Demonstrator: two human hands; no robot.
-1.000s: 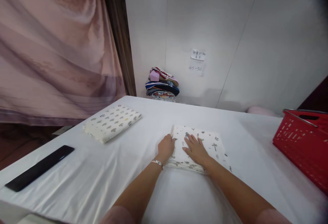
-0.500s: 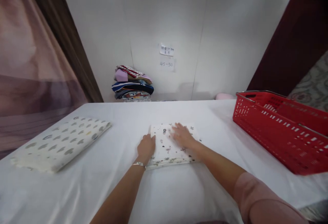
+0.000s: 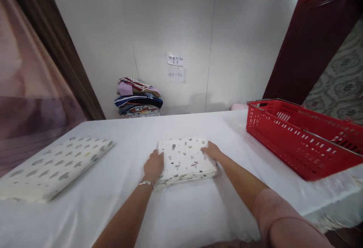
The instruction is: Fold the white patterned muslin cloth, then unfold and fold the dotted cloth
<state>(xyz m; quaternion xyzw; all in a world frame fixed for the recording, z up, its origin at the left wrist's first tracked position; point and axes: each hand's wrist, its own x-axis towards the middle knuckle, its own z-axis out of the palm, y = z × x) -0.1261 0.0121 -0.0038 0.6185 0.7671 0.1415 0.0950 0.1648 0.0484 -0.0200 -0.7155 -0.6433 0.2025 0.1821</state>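
Observation:
A white cloth with small printed figures (image 3: 184, 157) lies folded in several layers on the white-covered table (image 3: 181, 210). My left hand (image 3: 154, 166), with a bracelet at the wrist, grips the cloth's left edge, its thumb on top. At the right edge, my right hand (image 3: 212, 151) holds the cloth between thumb and fingers, the fingers partly hidden beyond the edge. Another folded cloth, cream with grey heart-like shapes (image 3: 61, 161), lies at the table's left, touched by neither hand.
A red plastic basket (image 3: 300, 142) with metal handles stands at the right. Behind the table's far edge, a pile of folded fabrics (image 3: 138, 98) sits by the wall, left of two paper notes (image 3: 176, 68).
My right hand has moved from flat on top of the printed cloth to its right edge and closed there. My left hand remains at the left edge. The camera view has shifted slightly right.

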